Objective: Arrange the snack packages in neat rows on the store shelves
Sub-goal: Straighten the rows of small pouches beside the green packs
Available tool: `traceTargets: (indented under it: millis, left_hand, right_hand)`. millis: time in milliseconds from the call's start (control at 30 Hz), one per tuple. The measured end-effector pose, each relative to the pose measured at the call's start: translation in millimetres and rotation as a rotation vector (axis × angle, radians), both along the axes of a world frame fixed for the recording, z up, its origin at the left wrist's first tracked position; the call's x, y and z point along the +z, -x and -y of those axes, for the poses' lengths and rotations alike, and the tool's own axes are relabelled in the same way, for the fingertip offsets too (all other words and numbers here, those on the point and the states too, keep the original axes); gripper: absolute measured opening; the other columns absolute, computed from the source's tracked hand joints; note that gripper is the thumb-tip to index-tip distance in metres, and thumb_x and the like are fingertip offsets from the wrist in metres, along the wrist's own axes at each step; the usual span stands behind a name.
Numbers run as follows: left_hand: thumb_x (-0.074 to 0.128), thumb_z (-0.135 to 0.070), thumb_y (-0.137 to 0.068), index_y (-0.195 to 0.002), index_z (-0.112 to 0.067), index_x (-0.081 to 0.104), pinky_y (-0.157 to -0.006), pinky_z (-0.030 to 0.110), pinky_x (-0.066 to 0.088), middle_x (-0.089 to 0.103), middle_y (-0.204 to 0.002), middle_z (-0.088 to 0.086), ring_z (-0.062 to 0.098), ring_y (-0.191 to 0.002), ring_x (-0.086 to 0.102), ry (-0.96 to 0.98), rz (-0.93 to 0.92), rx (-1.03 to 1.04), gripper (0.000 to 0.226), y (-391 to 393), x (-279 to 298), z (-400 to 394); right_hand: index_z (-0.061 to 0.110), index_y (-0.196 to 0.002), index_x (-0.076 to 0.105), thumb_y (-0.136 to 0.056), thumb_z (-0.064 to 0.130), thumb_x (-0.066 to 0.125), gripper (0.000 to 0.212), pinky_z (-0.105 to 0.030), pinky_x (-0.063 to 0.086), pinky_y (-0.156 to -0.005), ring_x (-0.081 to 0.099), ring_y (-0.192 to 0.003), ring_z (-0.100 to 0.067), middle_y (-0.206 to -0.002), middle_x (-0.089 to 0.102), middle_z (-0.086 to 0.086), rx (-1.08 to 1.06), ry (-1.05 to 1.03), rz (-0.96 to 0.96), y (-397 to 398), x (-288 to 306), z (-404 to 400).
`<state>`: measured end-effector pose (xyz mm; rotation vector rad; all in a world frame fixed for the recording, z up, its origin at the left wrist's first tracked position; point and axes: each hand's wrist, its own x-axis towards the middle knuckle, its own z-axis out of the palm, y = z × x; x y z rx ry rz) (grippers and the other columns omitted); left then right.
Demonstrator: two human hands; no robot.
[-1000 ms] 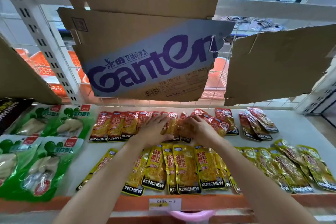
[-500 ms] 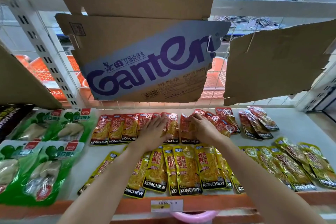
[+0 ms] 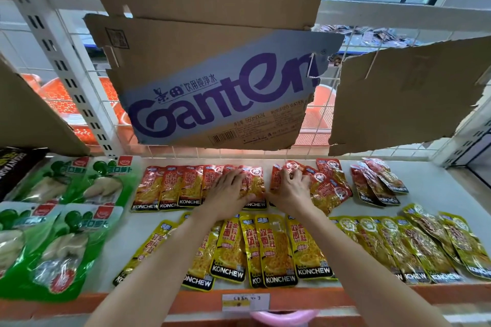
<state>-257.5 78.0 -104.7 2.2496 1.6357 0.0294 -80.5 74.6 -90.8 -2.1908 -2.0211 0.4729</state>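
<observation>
A back row of red KONCHEW snack packs [image 3: 170, 186] lies on the white shelf [image 3: 425, 191]. My left hand [image 3: 229, 191] rests flat, fingers straight, on the red packs at the row's middle. My right hand [image 3: 291, 190] has its fingers curled on a red pack [image 3: 277, 176] just to the right, with a narrow gap between the two groups. More red packs [image 3: 332, 183] fan out untidily beyond it. A front row of yellow KONCHEW packs [image 3: 276, 247] lies under my forearms.
Green vegetable packs [image 3: 66, 220] fill the shelf's left side, olive-yellow packs [image 3: 425, 241] the front right. Torn cardboard with "Ganten" print [image 3: 212, 93] hangs low above the shelf's back. A price tag [image 3: 245, 301] sits on the orange front edge.
My hands have drawn apart: the left slid its red packs leftward, the right shifted right, opening a small gap between the two groups of red packs.
</observation>
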Motion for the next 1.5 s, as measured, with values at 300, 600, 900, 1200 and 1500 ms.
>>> traceTargets:
  millis: [300,600,900,1200,1500]
  left_hand:
    - [0.037,-0.045,-0.097,-0.150,-0.020,0.011,-0.115,0.036,-0.005,0.004,-0.158,-0.002,0.017,-0.145,0.000,-0.107,-0.026,-0.047,0.064,-0.8,-0.5,6.0]
    - [0.034,-0.041,-0.099,-0.149,-0.021,0.013,-0.118,0.041,0.003,0.001,-0.158,-0.005,0.018,-0.145,-0.001,-0.072,0.045,-0.025,0.058,-12.4,16.0,6.4]
    - [0.045,-0.042,-0.095,-0.149,-0.026,-0.001,-0.117,0.036,0.001,-0.012,-0.157,-0.007,0.016,-0.144,-0.008,0.030,0.023,-0.118,0.073,-42.3,9.1,-0.9]
    - [0.051,-0.038,-0.093,-0.149,-0.027,0.004,-0.117,0.037,0.002,-0.006,-0.158,-0.007,0.017,-0.145,-0.004,0.053,0.070,-0.068,0.074,-45.2,11.8,-0.3]
    - [0.052,-0.039,-0.092,-0.150,-0.023,0.005,-0.117,0.035,0.002,-0.003,-0.158,-0.006,0.016,-0.145,-0.003,0.032,0.090,-0.046,0.076,-45.3,7.3,-0.4]
  right_hand:
    - [0.012,-0.127,0.038,-0.084,0.035,0.061,0.054,-0.043,0.034,-0.098,0.032,-0.120,-0.035,-0.129,0.032,-0.015,0.029,-0.022,-0.281,6.9,3.7,-2.6]
    - [0.012,-0.132,0.041,-0.094,0.030,0.048,0.043,-0.034,0.033,-0.102,0.034,-0.124,-0.025,-0.137,0.039,-0.009,0.058,-0.228,-0.045,-21.9,4.1,-6.9]
    - [0.017,-0.131,0.042,-0.093,0.037,0.047,0.043,-0.037,0.026,-0.111,0.023,-0.137,-0.022,-0.147,0.032,0.002,0.229,-0.125,0.136,-67.9,-4.3,-0.3]
    - [0.014,-0.135,0.039,-0.085,0.031,0.063,0.058,-0.037,0.021,-0.108,0.024,-0.131,-0.027,-0.142,0.039,-0.004,0.228,0.001,0.025,-76.7,12.5,-25.1]
    - [0.010,-0.127,0.043,-0.081,0.023,0.066,0.053,-0.035,0.036,-0.094,0.033,-0.118,-0.026,-0.122,0.040,-0.010,0.292,-0.075,0.050,-63.3,20.7,-44.1]
